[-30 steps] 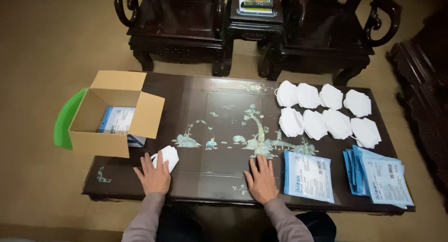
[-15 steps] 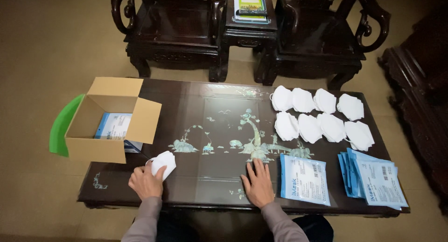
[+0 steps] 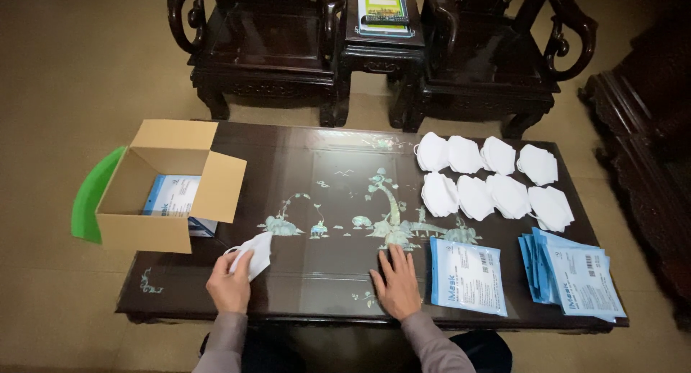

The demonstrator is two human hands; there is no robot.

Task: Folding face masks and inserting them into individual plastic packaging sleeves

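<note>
Head view: dark inlaid table, with a cardboard box at its left end. Just right of the box, left hand pinches a white mask; right hand lies flat, empty, farther right.

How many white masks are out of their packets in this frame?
9 places: eight piles in two rows of four at the table's far right, first to last, each possibly stacked, and one mask in the left hand.

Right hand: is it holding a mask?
No, the right hand lies flat and empty on the table; the left hand holds the white mask.
</note>
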